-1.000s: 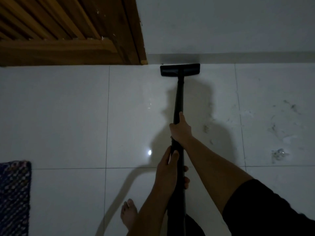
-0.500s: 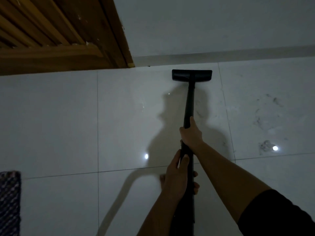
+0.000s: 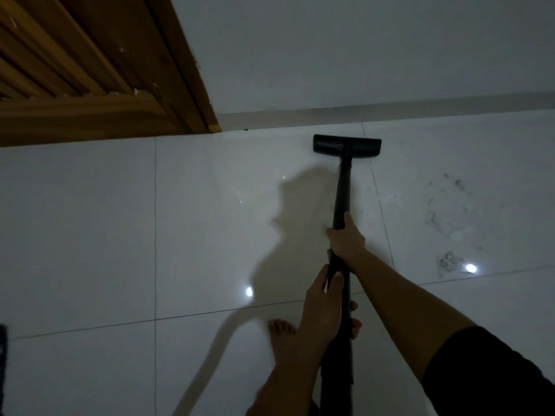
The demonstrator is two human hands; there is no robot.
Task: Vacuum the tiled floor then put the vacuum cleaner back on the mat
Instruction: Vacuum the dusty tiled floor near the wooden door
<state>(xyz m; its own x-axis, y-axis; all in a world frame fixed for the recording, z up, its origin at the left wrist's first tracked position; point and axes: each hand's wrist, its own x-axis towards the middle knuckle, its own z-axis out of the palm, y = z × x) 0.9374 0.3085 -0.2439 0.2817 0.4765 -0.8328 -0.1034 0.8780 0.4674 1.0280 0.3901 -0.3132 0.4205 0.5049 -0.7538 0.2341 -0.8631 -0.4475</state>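
While the black floor head [image 3: 347, 144] is laid flat on the tiled floor [image 3: 195, 220] near the skirting, the vacuum tube [image 3: 342, 187] is gripped in both hands: the right hand [image 3: 347, 241] is clenched round it nearer the head, the left hand [image 3: 324, 307] just behind. Grey smudges [image 3: 447, 205] are seen to the right, and the mat [image 3: 2, 355] is glimpsed far left.

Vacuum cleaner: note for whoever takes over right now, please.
Left grip holds the wand nearer the body; right grip holds it further toward the floor head, which rests on the tiled floor by the wall.
The tiles to the left look clean.
Dust marks lie on the tile to the right.
Left to do: vacuum that patch, then return the wand to the mat, just showing at left edge.
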